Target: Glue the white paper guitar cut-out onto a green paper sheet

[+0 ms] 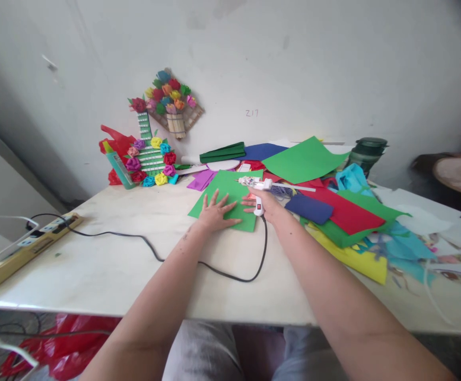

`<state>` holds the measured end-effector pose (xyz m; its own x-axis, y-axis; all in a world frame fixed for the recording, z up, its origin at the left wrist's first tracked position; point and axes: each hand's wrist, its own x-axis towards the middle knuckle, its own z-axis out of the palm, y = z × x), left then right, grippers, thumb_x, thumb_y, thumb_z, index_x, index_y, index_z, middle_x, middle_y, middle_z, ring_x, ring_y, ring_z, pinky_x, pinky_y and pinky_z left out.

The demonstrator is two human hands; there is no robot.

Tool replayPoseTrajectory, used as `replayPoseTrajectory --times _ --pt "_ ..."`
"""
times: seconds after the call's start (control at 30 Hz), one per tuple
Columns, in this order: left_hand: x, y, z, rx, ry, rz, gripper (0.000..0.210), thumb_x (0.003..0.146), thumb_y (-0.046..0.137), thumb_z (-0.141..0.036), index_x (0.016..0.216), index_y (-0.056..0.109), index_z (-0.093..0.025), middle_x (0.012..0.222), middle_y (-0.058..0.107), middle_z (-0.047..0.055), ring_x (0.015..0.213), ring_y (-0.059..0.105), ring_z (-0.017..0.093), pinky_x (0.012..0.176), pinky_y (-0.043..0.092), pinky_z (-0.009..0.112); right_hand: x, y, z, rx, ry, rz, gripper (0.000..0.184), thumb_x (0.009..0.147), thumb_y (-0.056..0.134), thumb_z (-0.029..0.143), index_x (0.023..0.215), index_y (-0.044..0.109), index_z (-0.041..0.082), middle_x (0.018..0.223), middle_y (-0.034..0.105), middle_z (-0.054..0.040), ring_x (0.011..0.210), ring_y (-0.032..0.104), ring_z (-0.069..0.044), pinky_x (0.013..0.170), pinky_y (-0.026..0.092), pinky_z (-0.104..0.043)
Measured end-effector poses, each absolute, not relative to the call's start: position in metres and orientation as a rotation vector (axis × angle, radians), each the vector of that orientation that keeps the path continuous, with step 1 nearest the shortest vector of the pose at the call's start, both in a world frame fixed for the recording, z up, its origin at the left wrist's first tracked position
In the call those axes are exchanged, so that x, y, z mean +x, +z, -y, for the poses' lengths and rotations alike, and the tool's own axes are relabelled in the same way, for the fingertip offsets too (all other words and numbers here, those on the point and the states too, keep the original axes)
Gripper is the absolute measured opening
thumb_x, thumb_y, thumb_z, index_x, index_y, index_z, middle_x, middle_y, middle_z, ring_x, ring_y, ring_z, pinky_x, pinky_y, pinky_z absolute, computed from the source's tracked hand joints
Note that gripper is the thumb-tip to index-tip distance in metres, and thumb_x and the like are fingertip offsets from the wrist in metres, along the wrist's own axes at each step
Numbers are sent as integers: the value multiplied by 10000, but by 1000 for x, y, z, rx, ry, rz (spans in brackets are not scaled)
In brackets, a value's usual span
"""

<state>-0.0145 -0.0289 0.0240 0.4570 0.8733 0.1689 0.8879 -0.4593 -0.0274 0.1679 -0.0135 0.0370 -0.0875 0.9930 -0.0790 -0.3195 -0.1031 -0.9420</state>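
My left hand (215,213) lies flat with spread fingers on a green sheet of paper (230,185). Over the right side of that sheet, my right hand (265,203) is closed around a white hot glue gun (259,205). Its nozzle points left, and a glue stick (294,187) sticks out of its back end. A black cord (262,254) runs from the handle in a loop across the table to the left. Whether the glue gun touches the paper I cannot tell.
Coloured paper and scraps (353,211) cover the table's right side, near a dark green jar (367,153). At the back left stand a glue bottle (119,165) and a paper-flower craft (151,156). A power strip (43,235) lies along the left edge.
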Motion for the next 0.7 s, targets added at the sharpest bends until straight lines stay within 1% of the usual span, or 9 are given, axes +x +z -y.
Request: replayPoseTrajectory --times 0.17,0.37,0.5,0.6,0.7 --pt "-10 28 36 -2673 -79 1428 680 716 178 -722 1302 284 -395 1421 170 -70 1305 -25 283 990 -47 567 171 32 9 -1012 1421 913 163 740 573 312 752 527 156 609 616 -27 547 611 -143 494 525 -279" --pt "2 27 40 -2570 -104 1332 685 749 141 -689 1274 383 -322 1382 293 -46 1302 87 278 1010 -60 542 173 27 7 -1006 1422 903 171 741 566 319 719 523 154 604 613 -29 552 613 -149 475 514 -265" --pt "12 30 47 -2553 -105 1234 673 753 183 -680 1252 425 -296 1359 342 -40 1299 125 254 1036 -74 485 172 25 5 -1013 1424 864 166 729 579 325 728 527 168 612 616 -19 544 611 -147 468 505 -259" --pt "13 30 52 -2574 -125 1225 683 762 187 -668 1279 391 -271 1366 332 -20 1301 127 241 1049 -60 449 172 24 4 -1009 1423 869 167 733 576 329 716 527 170 625 621 -20 538 610 -147 458 499 -258" --pt "9 24 55 -2593 -185 1299 699 780 154 -648 1326 307 -239 1391 284 12 1295 158 230 1053 -1 433 172 23 3 -1002 1411 900 183 749 559 334 695 525 162 657 633 -34 548 617 -148 459 502 -261"
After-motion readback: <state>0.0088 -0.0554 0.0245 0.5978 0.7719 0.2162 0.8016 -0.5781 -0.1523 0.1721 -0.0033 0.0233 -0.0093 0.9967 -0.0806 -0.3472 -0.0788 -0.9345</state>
